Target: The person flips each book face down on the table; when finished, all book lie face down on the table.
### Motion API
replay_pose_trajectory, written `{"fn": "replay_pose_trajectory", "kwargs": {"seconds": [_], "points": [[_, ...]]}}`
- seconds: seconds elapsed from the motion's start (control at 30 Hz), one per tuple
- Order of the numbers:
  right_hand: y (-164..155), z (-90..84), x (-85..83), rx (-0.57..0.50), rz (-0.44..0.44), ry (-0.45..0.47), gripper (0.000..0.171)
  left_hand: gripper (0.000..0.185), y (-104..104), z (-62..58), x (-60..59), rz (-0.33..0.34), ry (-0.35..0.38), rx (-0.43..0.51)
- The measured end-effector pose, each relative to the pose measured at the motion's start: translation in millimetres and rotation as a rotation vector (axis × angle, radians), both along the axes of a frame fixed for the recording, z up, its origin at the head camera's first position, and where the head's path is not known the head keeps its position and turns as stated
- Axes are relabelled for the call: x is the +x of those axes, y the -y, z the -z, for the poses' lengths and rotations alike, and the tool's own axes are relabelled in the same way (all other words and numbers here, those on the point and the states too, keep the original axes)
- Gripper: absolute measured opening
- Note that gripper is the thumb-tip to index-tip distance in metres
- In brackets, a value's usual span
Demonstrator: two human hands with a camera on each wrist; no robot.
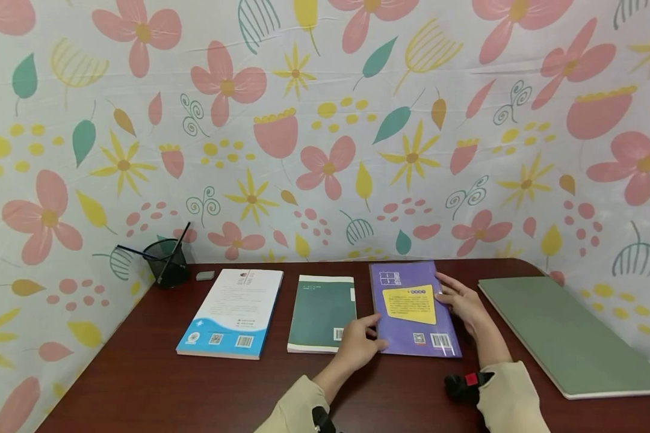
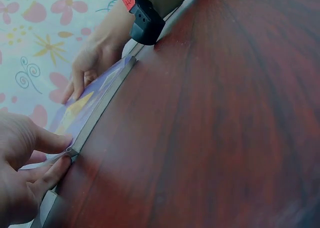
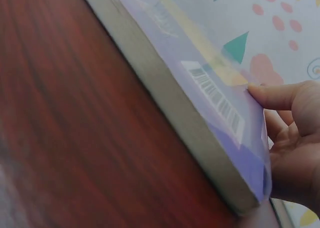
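A purple book [image 1: 411, 332] with a yellow text panel and a barcode lies on the right half of the table, its cover glossy. My left hand [image 1: 357, 346] grips its lower left corner; in the left wrist view the thumb [image 2: 52, 142] is on top and a finger lies against the side. Along the right edge, my right hand [image 1: 466, 305] holds the same book, fingertips on the cover's border. The right wrist view shows that thumb [image 3: 272, 95] at the cover's edge near the barcode. Beside the left hand lies a green book [image 1: 322, 316], partly covered by it.
A white and blue book [image 1: 238, 307] lies to the left. Behind it are a black mesh pen cup [image 1: 172, 270] with pens and a small grey block [image 1: 205, 276]. At right lies a large green board [image 1: 569, 337]. A flowered cloth [image 1: 325, 120] hangs behind the table [image 1: 157, 385].
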State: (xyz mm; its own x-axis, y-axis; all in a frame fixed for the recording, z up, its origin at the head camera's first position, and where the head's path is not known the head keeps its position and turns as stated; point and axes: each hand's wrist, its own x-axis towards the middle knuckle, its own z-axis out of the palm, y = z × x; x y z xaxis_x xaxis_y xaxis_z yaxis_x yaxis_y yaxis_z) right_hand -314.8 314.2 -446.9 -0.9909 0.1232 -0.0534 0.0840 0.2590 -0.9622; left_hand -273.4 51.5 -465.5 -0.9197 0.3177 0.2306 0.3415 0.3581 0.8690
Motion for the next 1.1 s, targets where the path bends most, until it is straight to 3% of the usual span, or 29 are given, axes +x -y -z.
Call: {"fn": "replay_pose_trajectory", "kwargs": {"seconds": [0.2, 0.47, 0.87, 1.1], "points": [[1.8, 4.3, -0.5, 0.019, 0.038, 0.007, 0.066, 0.051, -0.4, 2.7, -2.9, -0.028, -0.017, 0.017], [6.9, 8.7, 0.1, 0.127, 0.080, 0.008, 0.064, 0.046, 1.3, 3.0, -2.4, -0.034, -0.042, 0.022], [10.4, 10.6, 0.0, 0.141, 0.093, -0.002, 0.064, 0.045, 4.5, 3.5, -2.3, -0.039, -0.043, 0.015], [6.0, 8.0, 3.9, 0.112, 0.076, 0.009, 0.064, 0.043, 2.3, 5.3, -2.8, 0.007, -0.032, 0.039]]}}
